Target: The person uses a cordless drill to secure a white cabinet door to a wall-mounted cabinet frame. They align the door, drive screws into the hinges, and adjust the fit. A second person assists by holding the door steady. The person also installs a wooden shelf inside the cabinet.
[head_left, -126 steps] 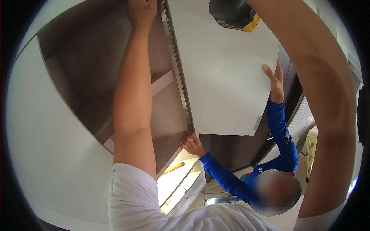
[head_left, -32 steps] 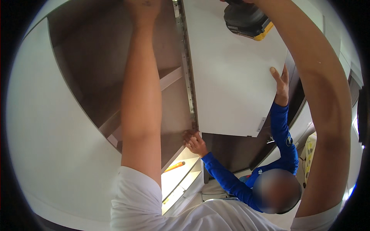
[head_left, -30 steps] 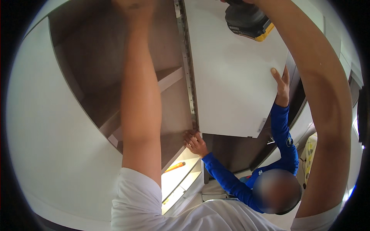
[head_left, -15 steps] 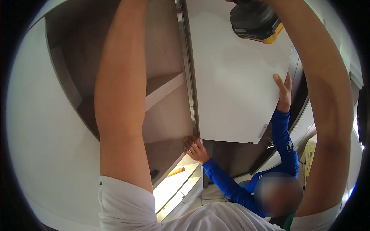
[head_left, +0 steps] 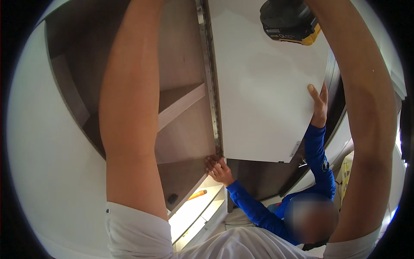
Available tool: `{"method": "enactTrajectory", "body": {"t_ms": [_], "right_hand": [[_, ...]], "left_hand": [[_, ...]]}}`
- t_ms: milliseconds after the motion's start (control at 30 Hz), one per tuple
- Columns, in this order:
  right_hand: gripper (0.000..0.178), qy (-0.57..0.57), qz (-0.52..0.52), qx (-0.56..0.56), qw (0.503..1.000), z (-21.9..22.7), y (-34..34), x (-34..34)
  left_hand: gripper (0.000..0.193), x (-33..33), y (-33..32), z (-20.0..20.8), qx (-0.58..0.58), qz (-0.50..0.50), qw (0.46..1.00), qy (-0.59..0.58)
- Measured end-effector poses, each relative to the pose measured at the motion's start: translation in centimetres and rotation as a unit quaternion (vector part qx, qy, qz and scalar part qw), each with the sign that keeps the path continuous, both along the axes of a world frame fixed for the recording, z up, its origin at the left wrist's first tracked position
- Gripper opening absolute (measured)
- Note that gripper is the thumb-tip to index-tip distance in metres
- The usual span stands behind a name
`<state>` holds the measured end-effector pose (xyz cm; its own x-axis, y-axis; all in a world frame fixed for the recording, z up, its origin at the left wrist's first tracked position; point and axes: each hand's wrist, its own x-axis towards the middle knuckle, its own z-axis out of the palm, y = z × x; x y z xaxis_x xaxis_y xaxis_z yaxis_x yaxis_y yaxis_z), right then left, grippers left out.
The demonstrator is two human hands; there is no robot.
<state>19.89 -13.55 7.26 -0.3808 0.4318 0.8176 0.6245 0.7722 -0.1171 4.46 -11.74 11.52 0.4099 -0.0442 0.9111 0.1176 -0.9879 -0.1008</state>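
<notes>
A black-and-yellow power tool, by its battery base a cordless drill [head_left: 289,23], hangs at the top of the view in front of a white door panel [head_left: 263,95]. My right forearm [head_left: 366,95] rises to it; the upper edge cuts off the fingers at its handle. My left forearm [head_left: 129,95] reaches up across the open cabinet [head_left: 181,52], its hand beyond the upper edge. A long metal hinge strip [head_left: 208,64] runs between the cabinet side and the panel. A co-worker's right hand [head_left: 319,103] holds the panel's outer edge; the left hand [head_left: 220,170] touches the hinge's lower end.
The co-worker, in a blue sleeve [head_left: 254,205], stands below at the right. A shelf [head_left: 183,101] crosses the cabinet, and a small black object [head_left: 173,198] sits on its bottom board. An orange-handled object [head_left: 197,195] lies in the lit space below. A white panel curves along the left.
The drill has shifted slightly up and right, and my left forearm slightly left. The door panel's lower edge appears a little lower. The co-worker's hands stay at the panel edge and hinge.
</notes>
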Motion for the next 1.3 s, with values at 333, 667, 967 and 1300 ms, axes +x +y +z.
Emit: {"method": "enactTrajectory", "body": {"t_ms": [333,667,967,1300], "right_hand": [[0.028,0.02,-0.01,-0.003,1.0,1.6,0.1,1.3],[0.025,0.043,-0.017,-0.042,0.998,2.4,1.0,1.7],[0.023,0.063,-0.002,-0.079,0.995,2.7,0.9,1.2],[0.021,0.068,-0.016,-0.088,0.994,2.7,0.7,1.6]], "left_hand": [[0.037,-0.5,0.8,0.8,0.049,0.03,0.998,0.005],[0.037,-0.2,2.1,1.0,0.077,0.036,0.996,0.011],[0.034,-1.1,2.3,1.4,0.077,0.022,0.996,0.036],[0.031,-0.3,2.7,1.4,0.07,-0.019,0.997,0.039]]}}
